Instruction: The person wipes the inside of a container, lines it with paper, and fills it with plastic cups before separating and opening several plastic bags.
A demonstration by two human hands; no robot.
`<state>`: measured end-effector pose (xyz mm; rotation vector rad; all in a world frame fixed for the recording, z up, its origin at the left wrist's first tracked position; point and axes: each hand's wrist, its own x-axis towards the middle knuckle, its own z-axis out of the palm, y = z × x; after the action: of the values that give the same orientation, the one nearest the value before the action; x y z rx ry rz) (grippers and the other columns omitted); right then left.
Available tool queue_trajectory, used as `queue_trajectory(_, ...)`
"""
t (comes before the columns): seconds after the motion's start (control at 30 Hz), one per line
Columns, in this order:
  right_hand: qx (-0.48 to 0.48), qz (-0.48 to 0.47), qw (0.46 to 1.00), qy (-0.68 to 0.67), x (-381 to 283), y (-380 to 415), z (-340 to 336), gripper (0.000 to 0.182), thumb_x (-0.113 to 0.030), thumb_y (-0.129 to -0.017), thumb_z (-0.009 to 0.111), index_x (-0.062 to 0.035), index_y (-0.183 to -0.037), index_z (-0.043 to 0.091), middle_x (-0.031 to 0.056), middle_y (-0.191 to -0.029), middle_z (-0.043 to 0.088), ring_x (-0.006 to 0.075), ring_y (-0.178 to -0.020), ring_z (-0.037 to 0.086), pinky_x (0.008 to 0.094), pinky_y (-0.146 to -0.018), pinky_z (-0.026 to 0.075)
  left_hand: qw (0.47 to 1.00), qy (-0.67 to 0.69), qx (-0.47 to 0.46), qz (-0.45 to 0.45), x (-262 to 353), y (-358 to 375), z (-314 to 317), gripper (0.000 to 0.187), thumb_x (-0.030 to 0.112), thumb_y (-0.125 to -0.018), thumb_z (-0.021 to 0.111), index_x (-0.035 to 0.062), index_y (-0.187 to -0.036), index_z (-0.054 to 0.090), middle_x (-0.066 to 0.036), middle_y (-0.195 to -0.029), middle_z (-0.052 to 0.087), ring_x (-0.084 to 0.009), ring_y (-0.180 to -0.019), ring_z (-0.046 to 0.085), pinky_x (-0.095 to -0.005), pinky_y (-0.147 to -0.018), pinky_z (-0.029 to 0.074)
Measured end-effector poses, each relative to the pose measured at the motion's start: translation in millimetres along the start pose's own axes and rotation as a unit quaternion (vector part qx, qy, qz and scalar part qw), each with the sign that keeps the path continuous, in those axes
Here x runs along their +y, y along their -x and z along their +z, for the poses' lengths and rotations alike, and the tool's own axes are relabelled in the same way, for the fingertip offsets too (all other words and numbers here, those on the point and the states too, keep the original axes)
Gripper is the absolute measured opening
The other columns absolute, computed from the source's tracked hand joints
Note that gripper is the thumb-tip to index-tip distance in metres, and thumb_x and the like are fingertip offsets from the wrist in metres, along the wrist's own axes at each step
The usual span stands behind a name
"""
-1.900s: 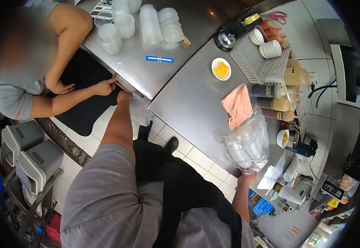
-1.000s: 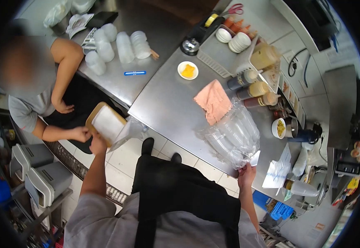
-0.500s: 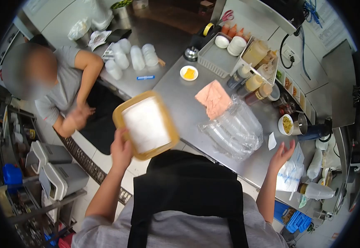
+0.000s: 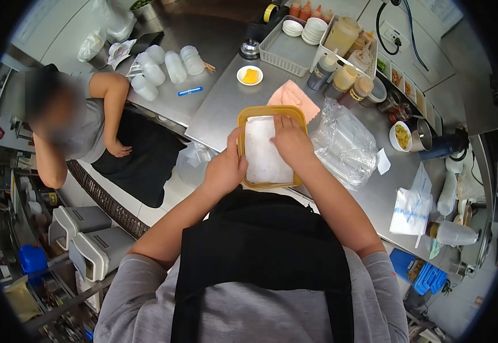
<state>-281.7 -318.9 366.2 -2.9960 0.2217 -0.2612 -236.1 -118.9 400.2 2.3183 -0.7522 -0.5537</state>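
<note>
A tan rectangular tray with rounded corners is in front of my body, at the counter's near edge. White paper lines its inside. My left hand grips the tray's left rim, thumb toward the inside. Across the tray from the right reaches my right hand, its fingers stretched out and lying on the paper near the far end. Just behind the tray is a folded pink cloth, and to its right lies a clear plastic bag of stacked containers.
A co-worker stands at the left. Translucent cups and a blue marker-like item are on the left counter. A small dish holds something yellow. Sauce bottles and a bowl stand at the right.
The tray has moved right, from over the floor gap to the counter's edge, with my left hand on it. My right hand has come from the far right onto the paper.
</note>
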Motion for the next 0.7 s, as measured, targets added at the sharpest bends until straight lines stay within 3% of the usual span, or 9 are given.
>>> queue_trajectory(0.03, -0.131, 0.041, 0.99, -0.017, -6, -3, -11, 0.079, -0.033, -0.078, 0.074, 0.0049, -0.138, 0.04, 0.0186, -0.125, 0.055, 0.034, -0.119, 0.051, 0.0415, -0.099, 0.044, 0.997, 0.076, 0.019, -0.022, 0, -1, 0, 0.067, 0.015, -0.087, 0.056, 0.0082, -0.145, 0.024, -0.02, -0.095, 0.06, -0.0356, -0.08, 0.064, -0.0446, -0.071, 0.052)
queue_trajectory(0.07, -0.132, 0.047, 0.99, -0.016, -11, -2, -9, 0.079, -0.033, -0.078, 0.074, 0.0049, -0.138, 0.04, 0.0186, -0.125, 0.055, 0.034, -0.119, 0.051, 0.0415, -0.099, 0.044, 0.997, 0.077, 0.014, -0.019, -13, -6, 11, 0.067, 0.015, -0.087, 0.056, 0.0082, -0.145, 0.024, -0.02, -0.095, 0.06, -0.0356, -0.08, 0.064, -0.0446, -0.071, 0.052)
queue_trajectory(0.13, -0.144, 0.081, 0.986, -0.029, -18, -2, -7, 0.082, -0.036, -0.072, 0.079, 0.0048, -0.134, 0.044, 0.0188, -0.129, 0.05, 0.0351, -0.122, 0.047, 0.042, -0.1, 0.043, 0.98, 0.171, 0.098, -0.043, -42, -17, 37, 0.075, 0.017, -0.085, 0.06, 0.0072, -0.149, 0.022, -0.019, -0.113, 0.048, -0.0295, -0.096, 0.057, -0.0364, -0.083, 0.05)
queue_trajectory(0.23, -0.203, 0.114, 0.971, -0.06, -19, -10, -17, 0.079, -0.034, -0.069, 0.082, 0.0053, -0.128, 0.047, 0.0183, -0.131, 0.047, 0.0367, -0.125, 0.042, 0.0428, -0.102, 0.041, 0.984, 0.17, 0.059, -0.017, -53, -15, 43, 0.076, 0.02, -0.085, 0.059, 0.0052, -0.15, 0.023, -0.018, -0.125, 0.036, -0.0272, -0.111, 0.046, -0.0338, -0.094, 0.044)
queue_trajectory(0.27, -0.205, 0.116, 0.97, -0.06, -20, -8, -12, 0.079, -0.034, -0.069, 0.082, 0.0053, -0.128, 0.047, 0.0183, -0.131, 0.047, 0.0367, -0.125, 0.042, 0.0428, -0.102, 0.041, 0.983, 0.171, 0.056, -0.018, -56, -14, 41, 0.076, 0.02, -0.085, 0.059, 0.0052, -0.15, 0.023, -0.018, -0.125, 0.036, -0.0272, -0.111, 0.046, -0.0338, -0.094, 0.044)
queue_trajectory(0.33, -0.049, 0.062, 0.996, -0.046, -15, -1, 6, 0.067, -0.026, -0.072, 0.081, 0.005, -0.122, 0.05, 0.0198, -0.127, 0.05, 0.0371, -0.123, 0.046, 0.0429, -0.101, 0.042, 0.978, 0.2, -0.045, -0.026, -49, -13, 27, 0.074, 0.022, -0.086, 0.057, 0.0017, -0.149, 0.023, -0.018, -0.124, 0.037, -0.029, -0.115, 0.043, -0.0367, -0.1, 0.04)
queue_trajectory(0.47, -0.055, 0.079, 0.993, -0.072, -5, -2, 31, 0.056, -0.018, -0.074, 0.078, 0.0048, -0.118, 0.051, 0.0213, -0.125, 0.051, 0.0377, -0.12, 0.049, 0.0427, -0.1, 0.042, 0.967, 0.244, -0.072, 0.002, -53, -13, 22, 0.073, 0.011, -0.084, 0.049, 0.0025, -0.15, 0.019, -0.022, -0.136, 0.033, -0.0344, -0.131, 0.033, -0.0392, -0.112, 0.028)
queue_trajectory(0.63, -0.111, 0.217, 0.965, -0.095, -34, 1, 3, 0.043, -0.009, -0.078, 0.072, 0.0038, -0.114, 0.052, 0.0202, -0.123, 0.052, 0.0378, -0.117, 0.051, 0.043, -0.097, 0.043, 0.943, 0.305, -0.109, 0.071, -64, -17, 17, 0.075, -0.001, -0.081, 0.042, 0.0015, -0.151, 0.016, -0.022, -0.144, 0.028, -0.0353, -0.139, 0.024, -0.0405, -0.116, 0.021)
queue_trajectory(0.7, -0.107, 0.229, 0.964, -0.086, -42, 9, -4, 0.041, -0.007, -0.077, 0.071, 0.003, -0.113, 0.053, 0.0195, -0.123, 0.053, 0.037, -0.116, 0.051, 0.0426, -0.097, 0.044, 0.928, 0.339, -0.136, 0.078, -71, -18, 16, 0.075, -0.004, -0.08, 0.041, 0.0006, -0.151, 0.016, -0.023, -0.146, 0.027, -0.0353, -0.14, 0.023, -0.0406, -0.117, 0.02)
